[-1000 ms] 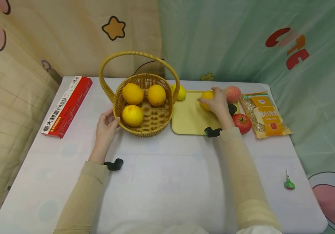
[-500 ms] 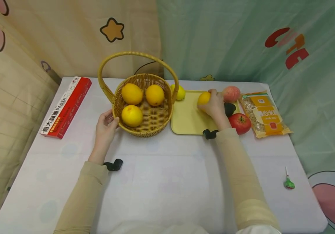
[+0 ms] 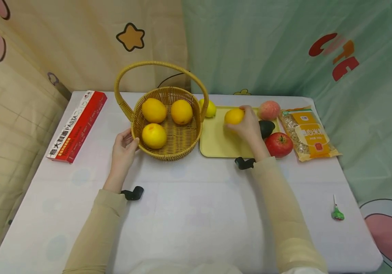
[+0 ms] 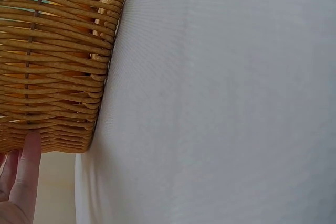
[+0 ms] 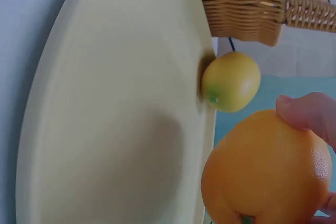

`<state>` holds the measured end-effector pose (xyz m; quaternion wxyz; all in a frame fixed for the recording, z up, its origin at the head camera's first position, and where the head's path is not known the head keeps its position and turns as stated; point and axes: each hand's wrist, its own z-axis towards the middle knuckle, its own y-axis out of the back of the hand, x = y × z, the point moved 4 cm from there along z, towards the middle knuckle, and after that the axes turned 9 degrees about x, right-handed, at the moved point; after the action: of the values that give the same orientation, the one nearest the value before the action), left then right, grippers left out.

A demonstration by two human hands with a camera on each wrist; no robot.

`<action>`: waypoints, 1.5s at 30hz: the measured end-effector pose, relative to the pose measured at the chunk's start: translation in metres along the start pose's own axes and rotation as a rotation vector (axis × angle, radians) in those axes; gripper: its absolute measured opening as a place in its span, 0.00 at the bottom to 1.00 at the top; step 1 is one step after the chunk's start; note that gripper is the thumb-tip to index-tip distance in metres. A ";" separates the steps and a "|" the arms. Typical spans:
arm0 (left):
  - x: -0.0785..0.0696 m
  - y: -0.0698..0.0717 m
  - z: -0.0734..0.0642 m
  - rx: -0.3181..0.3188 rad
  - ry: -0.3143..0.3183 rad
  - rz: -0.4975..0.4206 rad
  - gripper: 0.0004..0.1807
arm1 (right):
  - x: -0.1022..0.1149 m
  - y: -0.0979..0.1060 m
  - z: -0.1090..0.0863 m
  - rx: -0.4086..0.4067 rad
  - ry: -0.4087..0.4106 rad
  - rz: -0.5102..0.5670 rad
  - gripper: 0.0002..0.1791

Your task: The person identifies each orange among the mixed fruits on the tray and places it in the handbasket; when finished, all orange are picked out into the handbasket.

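My left hand (image 3: 123, 150) holds the left side of a wicker basket (image 3: 193, 141), thumb by the rim; in the left wrist view a straight finger (image 4: 30, 163) lies against the woven wall. Three oranges, one of them (image 3: 154, 110), lie in the basket, whose tall handle stands up. My right hand (image 3: 249, 127) grips another orange (image 5: 265, 169) over the pale yellow tray (image 3: 213, 146), its stem spot showing in the right wrist view. A lemon (image 5: 231, 81) sits at the tray's far left corner. Right of that hand are a dark green avocado (image 3: 267, 128), a peach (image 3: 269, 110) and a red apple (image 3: 279, 145).
A red and white pasta box (image 3: 77, 127) lies at the table's left. An orange and clear bag of grain (image 3: 308, 133) is at the right, beyond the apple. A green-wrapped lollipop (image 3: 337, 214) lies near the right edge. Curtains (image 3: 250, 49) hang behind the table.
The right hand has moved left over the tray with the orange, away from the peach, uncovering more of the avocado and apple. The left hand stays at the basket.
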<state>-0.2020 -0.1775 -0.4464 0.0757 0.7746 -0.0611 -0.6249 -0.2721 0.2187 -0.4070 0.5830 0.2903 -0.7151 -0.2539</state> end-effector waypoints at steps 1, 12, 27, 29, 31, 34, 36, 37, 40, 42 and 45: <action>0.000 0.000 0.000 -0.001 0.000 0.000 0.29 | 0.003 0.001 -0.003 -0.002 0.014 0.017 0.45; 0.000 0.000 -0.001 0.006 0.000 0.005 0.29 | 0.029 -0.003 -0.045 0.014 0.132 0.219 0.46; -0.001 0.000 0.000 0.007 0.010 0.022 0.30 | 0.065 -0.035 -0.074 0.136 0.299 0.408 0.46; -0.001 0.000 0.000 0.006 0.005 0.017 0.30 | 0.070 -0.045 -0.074 0.169 0.333 0.416 0.46; -0.001 0.000 0.001 0.004 -0.003 0.011 0.29 | 0.076 -0.057 -0.072 0.196 0.372 0.428 0.46; -0.001 0.001 0.001 0.002 -0.015 0.008 0.29 | 0.086 -0.074 -0.067 0.223 0.410 0.428 0.46; -0.002 0.001 0.001 0.002 -0.017 0.011 0.30 | 0.091 -0.084 -0.062 0.222 0.414 0.404 0.47; -0.002 0.000 0.001 0.002 -0.018 0.011 0.30 | 0.093 -0.089 -0.059 0.219 0.410 0.387 0.48; -0.003 0.000 0.000 0.004 -0.016 0.015 0.30 | 0.098 -0.098 -0.052 0.208 0.413 0.319 0.49; -0.003 0.000 -0.001 0.004 -0.015 0.013 0.30 | 0.101 -0.103 -0.046 0.202 0.434 0.267 0.48; -0.002 0.000 -0.001 0.001 -0.013 0.013 0.30 | 0.104 -0.108 -0.041 0.200 0.466 0.190 0.47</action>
<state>-0.2012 -0.1776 -0.4444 0.0790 0.7700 -0.0669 -0.6295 -0.2349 0.0675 -0.4036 0.7217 0.3285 -0.6071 -0.0526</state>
